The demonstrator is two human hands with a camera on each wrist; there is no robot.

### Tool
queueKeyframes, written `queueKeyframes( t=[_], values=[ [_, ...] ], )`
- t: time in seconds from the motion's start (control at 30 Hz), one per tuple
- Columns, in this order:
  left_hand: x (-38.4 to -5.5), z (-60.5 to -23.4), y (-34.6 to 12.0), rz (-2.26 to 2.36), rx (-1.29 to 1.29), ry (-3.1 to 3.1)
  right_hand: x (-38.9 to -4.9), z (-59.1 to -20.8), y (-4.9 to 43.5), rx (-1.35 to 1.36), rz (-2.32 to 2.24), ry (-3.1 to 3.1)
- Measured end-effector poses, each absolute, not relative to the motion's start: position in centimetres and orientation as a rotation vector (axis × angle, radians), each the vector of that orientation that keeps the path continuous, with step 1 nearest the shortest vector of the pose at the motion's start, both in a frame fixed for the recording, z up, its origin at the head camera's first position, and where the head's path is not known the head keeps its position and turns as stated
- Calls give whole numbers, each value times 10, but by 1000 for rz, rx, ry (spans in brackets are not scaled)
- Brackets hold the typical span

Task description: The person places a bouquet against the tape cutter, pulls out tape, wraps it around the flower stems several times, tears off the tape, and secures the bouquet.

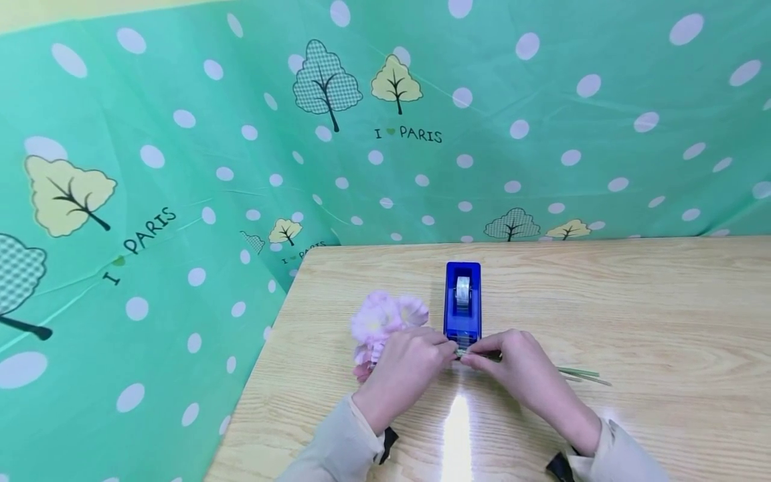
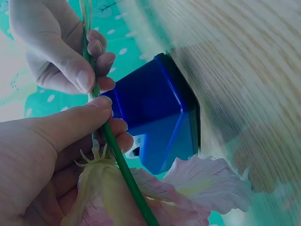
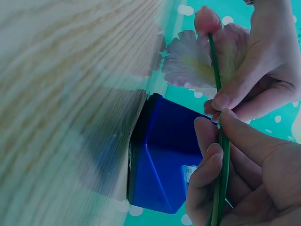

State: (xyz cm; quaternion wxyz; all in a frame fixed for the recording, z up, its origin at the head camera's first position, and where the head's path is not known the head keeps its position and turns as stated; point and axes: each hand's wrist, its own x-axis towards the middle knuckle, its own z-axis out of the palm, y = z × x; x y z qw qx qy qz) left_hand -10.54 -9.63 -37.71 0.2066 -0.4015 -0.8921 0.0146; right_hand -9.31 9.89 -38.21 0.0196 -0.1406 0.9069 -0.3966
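Note:
My left hand (image 1: 412, 361) pinches green stems (image 2: 123, 162) between thumb and fingers, just below the pale pink flowers (image 1: 382, 318). Close beside it, my right hand (image 1: 521, 365) pinches the same stems, which run on past it to the right and end in thin tips (image 1: 578, 372). In the right wrist view a pink bud (image 3: 207, 21) tops one stem, next to a ruffled petal (image 3: 188, 59). Both hands meet at the near end of a blue tape dispenser (image 1: 464, 323); its side shows behind the fingers in both wrist views.
A roll of tape (image 1: 462, 292) sits in the dispenser. The wooden table (image 1: 662, 321) extends to the right. Behind it and along its left side hangs a green dotted cloth (image 1: 421, 181) printed with trees.

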Motion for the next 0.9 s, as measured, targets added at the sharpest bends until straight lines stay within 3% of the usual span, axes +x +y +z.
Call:
queueKeyframes(
  t=[0.9],
  values=[
    [-100, -372, -98, -59, -1116, -2481, -91, -379, 102, -599, -1254, 2752]
  ],
)
